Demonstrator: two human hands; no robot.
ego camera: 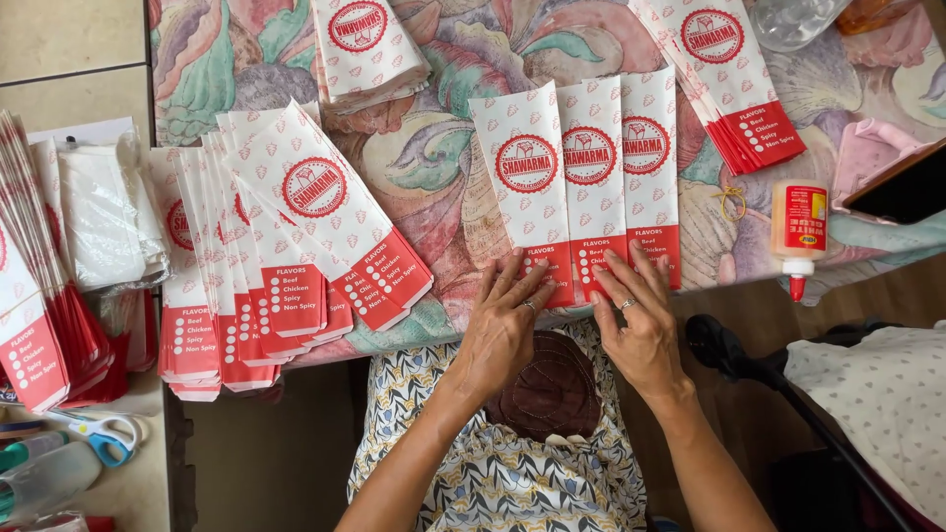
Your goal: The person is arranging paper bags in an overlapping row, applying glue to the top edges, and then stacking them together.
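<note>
Both hands lay flat and spread: the left hand [503,325] pressed the red bottom edges of three overlapped white-and-red paper sleeves [587,182], the right hand [641,325] beside it, keeping them aligned under the fingertips.

Matt paper bags [588,177] on soft floral cloth [434,148], glossy plastic glue bottle [799,225].

Floral-clothed table [434,148] over pale tiled floor [69,59], soft daylight.
</note>
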